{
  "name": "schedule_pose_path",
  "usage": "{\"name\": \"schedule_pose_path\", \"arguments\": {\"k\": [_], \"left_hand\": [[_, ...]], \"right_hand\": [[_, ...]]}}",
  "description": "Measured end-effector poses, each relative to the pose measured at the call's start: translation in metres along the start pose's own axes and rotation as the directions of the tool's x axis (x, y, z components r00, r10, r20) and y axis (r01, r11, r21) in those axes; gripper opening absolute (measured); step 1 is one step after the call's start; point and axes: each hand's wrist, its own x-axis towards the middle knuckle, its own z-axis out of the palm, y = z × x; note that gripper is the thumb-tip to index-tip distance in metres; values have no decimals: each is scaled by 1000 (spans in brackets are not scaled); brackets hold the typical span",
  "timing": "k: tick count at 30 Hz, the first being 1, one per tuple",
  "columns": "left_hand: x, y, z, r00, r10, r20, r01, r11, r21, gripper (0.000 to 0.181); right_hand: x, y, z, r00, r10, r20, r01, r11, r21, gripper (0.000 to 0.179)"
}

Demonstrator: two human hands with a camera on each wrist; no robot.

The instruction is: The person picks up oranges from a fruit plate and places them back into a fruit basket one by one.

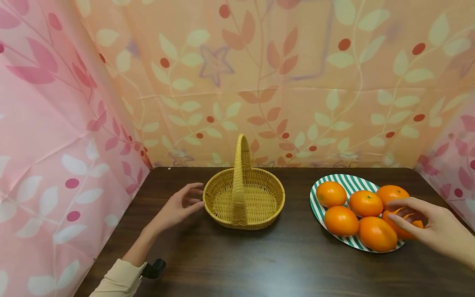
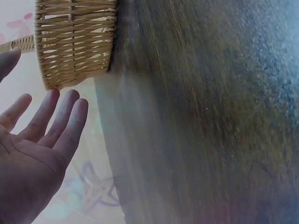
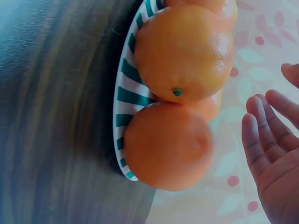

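Note:
A yellow wicker basket with a tall arched handle stands on the dark table, with nothing inside. My left hand is at its left rim, fingers loosely bent and thumb apart. In the left wrist view the fingertips come up close to the basket's wall. To the right, several oranges sit on an oval green-and-white striped plate. My right hand hovers over the plate's right end, holding nothing; its fingers overlap the rightmost orange. The right wrist view shows a gap between the fingers and the nearest orange.
The dark wooden table ends at a back edge against a patterned orange curtain. Pink leafy cloth hangs along the left side, with more at the right. A black strap device is on the left wrist.

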Motion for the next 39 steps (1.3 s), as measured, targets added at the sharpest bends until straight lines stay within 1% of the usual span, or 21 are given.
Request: {"name": "schedule_pose_path", "arguments": {"k": [3,7,10,14,20,23,28,33,35,39], "left_hand": [[1,-1,1,1000,-2,0,2,1000,17,58],[1,-1,2,1000,-7,11,6,999,35,63],[2,-1,3,1000,0,18,-1,999,50,64],[2,-2,5,1000,11,25,-12,998,69,64],[1,-3,6,999,-5,33,3,997,79,64],[1,-3,6,999,-8,37,5,997,79,64],[0,-2,7,999,-13,35,10,997,79,62],[0,-2,7,999,-1,33,-2,997,78,61],[1,-2,7,999,5,35,-8,997,75,61],[1,-3,7,999,-3,35,0,997,79,63]], "right_hand": [[-6,-1,-1,1000,-12,12,12,1000,-2,54],[-15,0,-1,999,-34,6,34,999,-24,61],[-21,1,0,1000,-27,1,27,998,-48,65],[-26,1,2,1000,17,6,-17,997,-78,68],[-33,-2,5,994,104,14,-102,989,-110,73],[-35,-3,8,989,146,19,-143,983,-117,74],[-36,-7,10,982,187,22,-183,977,-105,76],[-37,-9,12,982,185,25,-182,978,-103,78],[-37,-9,13,985,169,23,-166,980,-106,78],[-38,-8,15,991,132,17,-129,985,-117,78]]}}
